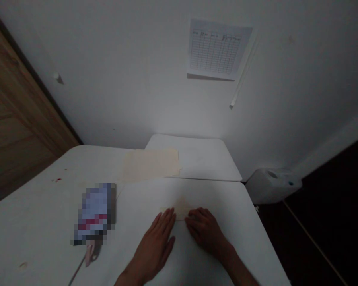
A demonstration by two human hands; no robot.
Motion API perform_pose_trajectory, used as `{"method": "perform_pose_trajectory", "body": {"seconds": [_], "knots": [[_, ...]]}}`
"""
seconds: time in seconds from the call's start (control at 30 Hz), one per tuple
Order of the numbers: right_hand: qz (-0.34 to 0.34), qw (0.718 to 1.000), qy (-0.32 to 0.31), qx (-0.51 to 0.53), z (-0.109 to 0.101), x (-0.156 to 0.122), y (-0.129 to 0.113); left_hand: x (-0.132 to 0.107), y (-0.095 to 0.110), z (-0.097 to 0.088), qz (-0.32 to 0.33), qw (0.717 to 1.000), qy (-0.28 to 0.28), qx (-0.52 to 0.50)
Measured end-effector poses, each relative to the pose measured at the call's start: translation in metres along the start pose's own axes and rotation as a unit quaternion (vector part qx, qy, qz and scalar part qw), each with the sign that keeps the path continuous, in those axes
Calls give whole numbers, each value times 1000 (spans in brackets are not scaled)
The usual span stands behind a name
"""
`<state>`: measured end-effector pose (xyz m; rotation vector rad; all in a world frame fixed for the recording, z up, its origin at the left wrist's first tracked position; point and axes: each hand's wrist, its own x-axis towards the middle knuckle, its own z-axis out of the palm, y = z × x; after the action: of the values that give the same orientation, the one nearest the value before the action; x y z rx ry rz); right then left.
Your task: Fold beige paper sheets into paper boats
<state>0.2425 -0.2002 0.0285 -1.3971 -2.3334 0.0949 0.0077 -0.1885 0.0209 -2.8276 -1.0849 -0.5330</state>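
Observation:
A small cream-coloured piece of paper [181, 214] lies on the white table [209, 254] in front of me, its upper part rising to a faint point. My left hand [155, 242] rests flat over its left end, fingers stretched out. At the right end, my right hand [204, 228] has its fingers curled and pressed on the paper. The right fingertips are partly hidden beneath the hand. Farther back, a larger cream sheet [150, 163] lies flat across the joint between the table tops.
A blurred-out bluish item [95, 210] with a strap [90, 253] lies on the left. A printed chart [217, 49] hangs on the white wall [122, 79]. Beyond the right table edge stands a white jerrycan [271, 186]. A wooden door [20, 99] is at far left.

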Motion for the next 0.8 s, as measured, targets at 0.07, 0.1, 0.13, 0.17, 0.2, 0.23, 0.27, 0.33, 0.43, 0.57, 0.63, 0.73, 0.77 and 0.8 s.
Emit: {"method": "perform_pose_trajectory", "body": {"seconds": [0.07,0.1,0.13,0.17,0.2,0.23,0.27,0.33,0.43,0.57,0.63,0.73,0.77,0.8], "knots": [[4,1000,1,-6,1,1,-4,3,3,-1,9,1000,-15,-11],[7,1000,4,-7,2,1,-8,4,3,-1,9,1000,-17,-17],[9,1000,10,-4,5,2,-12,4,3,-1,9,1000,-17,-22],[9,1000,18,0,7,1,-17,3,2,-1,9,999,-17,-27],[13,1000,22,2,10,1,-22,3,2,-1,8,999,-18,-30],[14,1000,22,3,13,0,-27,2,1,-1,8,999,-18,-32],[16,1000,19,1,15,-2,-30,1,1,0,8,999,-19,-32],[19,1000,4,-9,17,-7,-33,1,1,1,7,999,-24,-32],[43,999,-12,-18,12,-20,-24,1,1,2,3,999,-30,-31],[73,996,-12,-46,4,-40,-1,-1,-3,5,-17,999,-3,-27],[77,995,-5,-58,2,-47,7,-6,-9,5,-30,999,7,-24],[77,995,3,-67,3,-52,11,-16,-18,3,-41,999,10,-9],[75,995,6,-68,3,-52,10,-19,-21,2,-45,999,10,-4],[75,995,11,-69,4,-52,10,-21,-23,1,-49,999,11,-1]]}}
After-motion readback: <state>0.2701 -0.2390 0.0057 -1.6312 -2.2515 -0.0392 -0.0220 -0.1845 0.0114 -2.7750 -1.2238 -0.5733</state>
